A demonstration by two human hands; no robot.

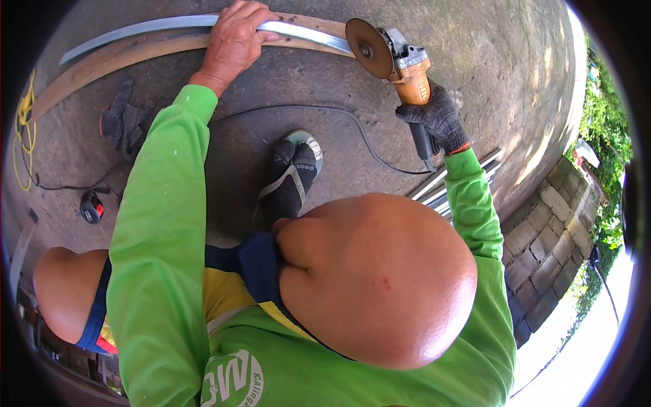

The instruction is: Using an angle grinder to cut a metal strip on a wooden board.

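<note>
A long silvery metal strip [149,26] lies along a wooden plank [115,60] on the ground at the top of the view. My bare left hand [234,41] is closed over the strip, pressing it onto the wood. In my right hand [444,117], which wears a dark grey knit glove, is an angle grinder [412,78] with an orange body. Its brown cutting disc [368,49] is at the strip's right end; whether they touch I cannot tell. A black power cord [352,122] trails from the grinder's rear across the ground.
A loose dark glove [123,122] lies left of my left forearm, with a black-and-red tape measure [90,207] nearby. A yellow cord [24,125] is at the far left. Several metal lengths [441,193] lie under my right forearm. My sandalled foot [293,169] stands close to the cord.
</note>
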